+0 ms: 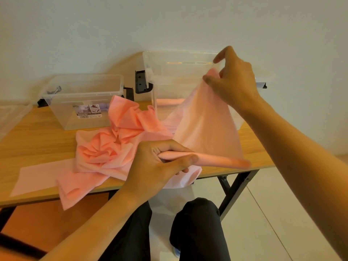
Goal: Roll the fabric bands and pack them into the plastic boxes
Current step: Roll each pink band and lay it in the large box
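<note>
left hand (162,164): fingers (178,147) curled round the rolled end of a pink fabric band (205,125), over the front edge of the desk (37,140) | right hand (235,80): fingers pinch the band's loose upper corner, held up before the right plastic box (169,72) | one pink roll (169,101) lies inside this box | left plastic box (84,87) stands behind the pile of pink bands (113,147) on the desk

Left hand (162,162) gripping rolled pink band (205,129), right hand (233,80) pinching its top
</note>
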Action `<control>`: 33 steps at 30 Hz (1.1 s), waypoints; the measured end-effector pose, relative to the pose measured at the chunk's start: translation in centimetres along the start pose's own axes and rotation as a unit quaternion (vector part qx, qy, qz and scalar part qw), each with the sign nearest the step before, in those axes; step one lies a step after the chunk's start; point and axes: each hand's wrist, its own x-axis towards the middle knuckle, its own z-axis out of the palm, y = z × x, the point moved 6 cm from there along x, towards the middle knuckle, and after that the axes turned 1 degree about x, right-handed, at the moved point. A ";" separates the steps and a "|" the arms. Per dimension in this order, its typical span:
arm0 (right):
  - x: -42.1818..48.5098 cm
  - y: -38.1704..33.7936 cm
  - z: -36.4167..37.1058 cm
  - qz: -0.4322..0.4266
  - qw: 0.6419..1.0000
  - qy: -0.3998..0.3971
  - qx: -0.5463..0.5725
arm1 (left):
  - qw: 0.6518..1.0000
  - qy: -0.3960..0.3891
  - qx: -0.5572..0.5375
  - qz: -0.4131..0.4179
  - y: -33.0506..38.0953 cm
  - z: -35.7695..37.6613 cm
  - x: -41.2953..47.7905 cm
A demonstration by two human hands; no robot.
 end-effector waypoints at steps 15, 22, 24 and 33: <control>1.3 3.3 -1.5 0.189 0.954 0.047 0.228 | 1.000 0.004 -0.016 0.009 -0.1 0.1 0.0; 1.7 5.3 -0.9 0.220 0.971 0.007 0.094 | 1.000 0.010 -0.020 0.020 0.1 0.0 0.7; 1.8 4.5 -1.3 0.164 0.986 -0.010 -0.008 | 1.000 -0.003 -0.015 0.017 0.0 0.4 0.5; 2.8 2.6 -2.0 0.056 0.998 -0.008 -0.019 | 1.000 -0.029 0.010 0.004 -0.7 1.7 -0.5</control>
